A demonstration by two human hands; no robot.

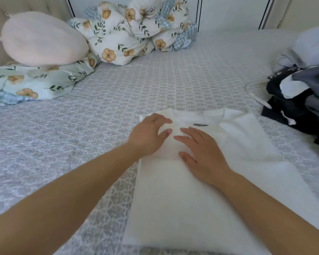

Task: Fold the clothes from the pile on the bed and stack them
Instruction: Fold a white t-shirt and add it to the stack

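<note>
A white t-shirt (182,199) lies flat on the bed in front of me, collar away from me, its left side folded in over the body. My left hand (147,135) rests on the folded left shoulder with fingers lightly bent and thumb against the cloth. Beside it, my right hand (203,153) lies flat on the shirt's chest with straight fingers. The pile of unfolded clothes (302,100), dark navy, grey and pale blue, sits at the bed's right edge.
The bed (81,126) has a grey patterned cover. A pink round cushion (42,38) and a floral pillow (31,83) lie at the far left. A bunched floral duvet (136,32) sits at the back against the wall.
</note>
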